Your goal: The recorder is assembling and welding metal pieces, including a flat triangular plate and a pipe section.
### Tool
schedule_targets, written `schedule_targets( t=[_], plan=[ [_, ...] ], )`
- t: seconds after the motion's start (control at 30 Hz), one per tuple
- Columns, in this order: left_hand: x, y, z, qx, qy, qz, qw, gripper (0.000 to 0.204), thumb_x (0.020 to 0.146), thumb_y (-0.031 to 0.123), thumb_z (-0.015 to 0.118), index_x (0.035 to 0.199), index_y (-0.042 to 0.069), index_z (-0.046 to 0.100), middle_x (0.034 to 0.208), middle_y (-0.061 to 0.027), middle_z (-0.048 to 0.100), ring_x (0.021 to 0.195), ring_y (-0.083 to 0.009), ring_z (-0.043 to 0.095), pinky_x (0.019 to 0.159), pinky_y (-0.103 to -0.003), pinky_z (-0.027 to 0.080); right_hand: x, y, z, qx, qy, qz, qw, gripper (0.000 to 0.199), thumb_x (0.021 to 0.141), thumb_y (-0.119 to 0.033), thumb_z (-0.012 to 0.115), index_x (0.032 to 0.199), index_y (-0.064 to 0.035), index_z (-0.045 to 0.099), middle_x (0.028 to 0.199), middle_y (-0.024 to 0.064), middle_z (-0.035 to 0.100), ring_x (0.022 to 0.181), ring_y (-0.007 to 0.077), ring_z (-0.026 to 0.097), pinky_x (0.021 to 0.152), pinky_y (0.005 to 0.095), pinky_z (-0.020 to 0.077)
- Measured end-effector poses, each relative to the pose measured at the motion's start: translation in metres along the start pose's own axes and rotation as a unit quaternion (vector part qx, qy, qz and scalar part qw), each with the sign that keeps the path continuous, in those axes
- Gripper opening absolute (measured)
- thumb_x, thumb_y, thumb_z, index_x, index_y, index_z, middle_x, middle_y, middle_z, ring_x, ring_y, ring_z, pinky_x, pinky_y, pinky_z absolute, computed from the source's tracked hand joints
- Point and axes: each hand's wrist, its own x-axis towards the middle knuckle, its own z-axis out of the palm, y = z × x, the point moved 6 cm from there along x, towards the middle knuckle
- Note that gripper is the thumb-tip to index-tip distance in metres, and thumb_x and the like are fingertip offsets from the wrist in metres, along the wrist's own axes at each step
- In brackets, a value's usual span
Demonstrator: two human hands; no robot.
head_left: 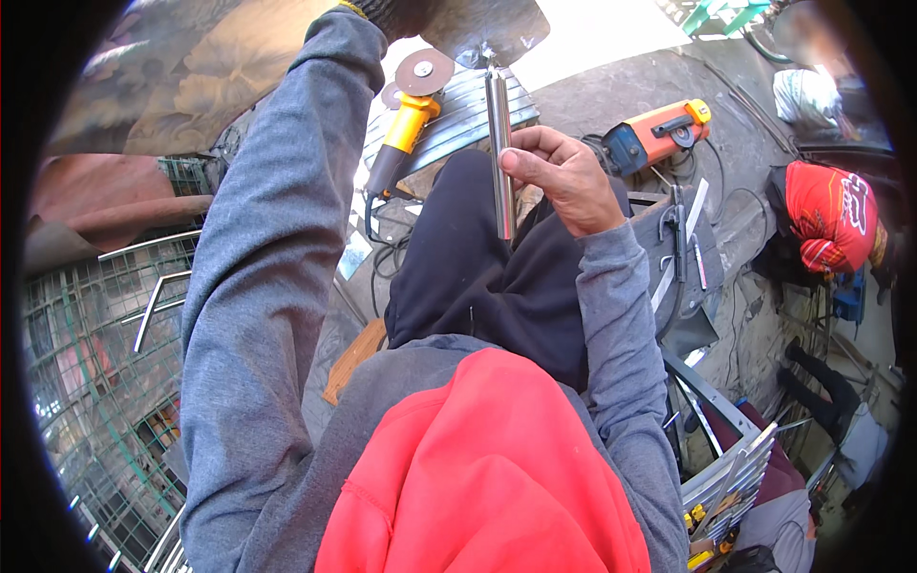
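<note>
My right hand (562, 180) pinches a shiny, round metal tube (498, 143) between thumb and fingers, holding it upright in the picture over my dark trousers. The tube's far end meets the lower edge of a glossy grey plate (489, 24) at the top; whether they are joined I cannot tell. Beside that plate is my left hand (399, 13), in a dark glove with a yellow cuff, at the end of an outstretched arm. Its fingers are out of sight. A yellow angle grinder (409, 124) with a disc lies just left of the tube.
Under the grinder is a ribbed metal surface (454, 143). An orange welding machine (659, 137) with cables stands to the right, near a black rod-like tool (679, 234). Wire mesh (95, 382) fills the left. A person in a red shirt (833, 215) crouches at the right.
</note>
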Motion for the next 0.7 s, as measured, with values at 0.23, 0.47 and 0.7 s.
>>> schedule_targets(
  t=[0.23,0.47,0.7],
  plan=[
    [0.002,-0.010,0.003,-0.072,-0.044,-0.053,0.995,0.017,0.098,0.016,0.065,0.111,0.007,0.070,0.099,-0.0043,0.069,0.092,-0.0166,0.064,0.086,-0.033,0.054,-0.002,-0.001,0.000,0.007,0.002,-0.004,1.000,0.041,0.091,-0.023,0.082,0.117,0.0037,0.067,0.100,0.0078,0.073,0.088,0.0126,0.070,0.081,0.0262,0.0580],
    [-0.002,-0.008,0.012,-0.025,-0.007,-0.037,0.999,0.022,0.098,0.016,0.065,0.117,0.006,0.067,0.102,-0.0058,0.069,0.092,-0.0178,0.064,0.085,-0.034,0.054,-0.004,-0.002,-0.001,-0.001,0.004,-0.006,1.000,0.041,0.091,-0.024,0.082,0.117,0.0034,0.067,0.099,0.0074,0.073,0.088,0.0122,0.070,0.081,0.0259,0.0581],
    [-0.006,-0.006,0.017,0.022,0.031,-0.024,0.999,0.027,0.098,0.017,0.065,0.122,0.005,0.064,0.105,-0.0073,0.068,0.093,-0.0189,0.065,0.085,-0.035,0.055,0.002,-0.005,-0.006,-0.084,0.016,0.009,0.996,0.044,0.093,-0.025,0.079,0.121,0.0054,0.066,0.104,0.0099,0.074,0.094,0.0139,0.071,0.085,0.0276,0.0577]
  ],
)
